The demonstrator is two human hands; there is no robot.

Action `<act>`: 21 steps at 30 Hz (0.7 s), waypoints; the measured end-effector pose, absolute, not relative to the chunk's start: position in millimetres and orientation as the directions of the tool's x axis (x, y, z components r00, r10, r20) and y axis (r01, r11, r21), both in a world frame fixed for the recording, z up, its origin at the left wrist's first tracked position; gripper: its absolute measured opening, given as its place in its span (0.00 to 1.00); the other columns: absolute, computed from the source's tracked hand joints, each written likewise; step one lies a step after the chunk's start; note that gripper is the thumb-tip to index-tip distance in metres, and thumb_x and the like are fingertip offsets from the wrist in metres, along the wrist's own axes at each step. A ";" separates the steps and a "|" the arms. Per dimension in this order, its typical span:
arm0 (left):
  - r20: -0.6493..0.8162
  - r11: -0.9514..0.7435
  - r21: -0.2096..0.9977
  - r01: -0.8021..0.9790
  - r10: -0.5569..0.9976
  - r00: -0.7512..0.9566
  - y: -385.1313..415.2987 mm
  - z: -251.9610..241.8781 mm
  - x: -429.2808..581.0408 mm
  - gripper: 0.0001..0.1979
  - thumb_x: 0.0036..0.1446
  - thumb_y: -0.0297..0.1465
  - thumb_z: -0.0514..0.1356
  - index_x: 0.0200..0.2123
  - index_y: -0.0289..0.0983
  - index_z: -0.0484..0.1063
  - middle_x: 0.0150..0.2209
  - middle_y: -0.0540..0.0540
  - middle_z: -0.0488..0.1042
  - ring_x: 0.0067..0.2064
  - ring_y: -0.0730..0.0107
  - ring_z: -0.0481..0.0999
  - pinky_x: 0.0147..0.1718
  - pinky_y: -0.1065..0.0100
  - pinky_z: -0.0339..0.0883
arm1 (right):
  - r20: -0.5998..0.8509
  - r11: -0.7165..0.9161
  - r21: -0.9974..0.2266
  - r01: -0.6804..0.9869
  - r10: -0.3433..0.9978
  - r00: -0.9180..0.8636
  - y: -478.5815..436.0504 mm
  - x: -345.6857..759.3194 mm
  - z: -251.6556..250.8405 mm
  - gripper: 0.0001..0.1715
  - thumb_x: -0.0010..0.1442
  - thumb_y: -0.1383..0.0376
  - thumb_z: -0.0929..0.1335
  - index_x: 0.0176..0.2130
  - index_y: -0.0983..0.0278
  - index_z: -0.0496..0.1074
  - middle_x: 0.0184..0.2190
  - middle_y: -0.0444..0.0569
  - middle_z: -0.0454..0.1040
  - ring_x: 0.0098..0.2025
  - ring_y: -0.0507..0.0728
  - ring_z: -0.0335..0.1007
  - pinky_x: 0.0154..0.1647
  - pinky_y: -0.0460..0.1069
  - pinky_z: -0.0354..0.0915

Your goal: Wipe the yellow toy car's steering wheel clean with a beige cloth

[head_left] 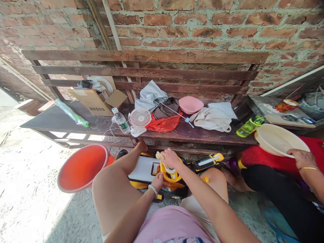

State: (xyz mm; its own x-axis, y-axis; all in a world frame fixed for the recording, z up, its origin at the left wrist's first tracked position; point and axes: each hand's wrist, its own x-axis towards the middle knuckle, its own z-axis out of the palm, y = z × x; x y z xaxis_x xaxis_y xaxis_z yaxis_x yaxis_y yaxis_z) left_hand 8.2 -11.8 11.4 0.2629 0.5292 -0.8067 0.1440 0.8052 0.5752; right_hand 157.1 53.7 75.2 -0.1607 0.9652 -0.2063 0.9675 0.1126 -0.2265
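A yellow, white and black ride-on toy vehicle [142, 168] stands on the ground between my knees. My left hand [158, 182], with a beaded bracelet at its wrist, is closed on the near left rim of the yellow steering wheel [172, 176]. Over the wheel's far side, my right hand [170, 158] pinches a small, pale, crumpled cloth [159, 155]. My right hand hides part of the wheel. A yellow and black arm [206, 162] of the toy reaches out to the right.
A wooden bench [111, 127] ahead bears a cardboard box [92, 101], water bottle [120, 120], small fan [140, 118], umbrella, pink bowl [191, 105] and green bottle [249, 126]. A red bucket [83, 167] stands left. At right, another person's hand [302, 158] holds a cream basin [280, 140].
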 end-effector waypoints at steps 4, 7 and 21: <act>-0.821 0.839 0.541 0.058 0.511 0.256 -13.7 10.8 11.3 0.14 0.73 0.40 0.49 0.54 0.40 0.65 0.38 0.42 0.84 0.32 0.65 0.86 0.38 0.67 0.76 | -0.256 -0.143 -0.153 0.978 0.961 0.101 45.6 182.9 76.6 0.21 0.71 0.54 0.64 0.54 0.64 0.73 0.52 0.57 0.77 0.57 0.63 0.69 0.53 0.53 0.64; -0.816 0.848 0.530 0.007 0.508 0.277 -15.5 8.8 11.5 0.19 0.70 0.44 0.55 0.57 0.39 0.64 0.38 0.41 0.84 0.31 0.64 0.85 0.39 0.66 0.75 | -0.299 -0.308 -0.110 0.945 0.917 0.264 23.5 193.3 73.9 0.22 0.72 0.55 0.62 0.56 0.66 0.70 0.50 0.61 0.77 0.52 0.63 0.75 0.50 0.53 0.66; -0.779 0.802 0.593 -0.064 0.593 0.205 -18.4 -6.5 13.3 0.16 0.66 0.44 0.58 0.46 0.38 0.71 0.24 0.53 0.75 0.22 0.71 0.76 0.29 0.70 0.72 | -0.424 -0.178 -0.229 0.957 0.903 0.066 -99.5 122.7 80.5 0.20 0.69 0.62 0.63 0.57 0.62 0.70 0.50 0.58 0.78 0.50 0.63 0.78 0.48 0.52 0.69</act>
State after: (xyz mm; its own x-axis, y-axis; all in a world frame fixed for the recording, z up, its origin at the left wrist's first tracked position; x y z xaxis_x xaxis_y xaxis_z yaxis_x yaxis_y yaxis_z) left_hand 13.3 -18.4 -6.5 0.2051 0.5926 -0.7789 -0.0642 0.8023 0.5935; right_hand 122.7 -99.5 80.5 0.0663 0.9033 -0.4238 0.9569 -0.1779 -0.2295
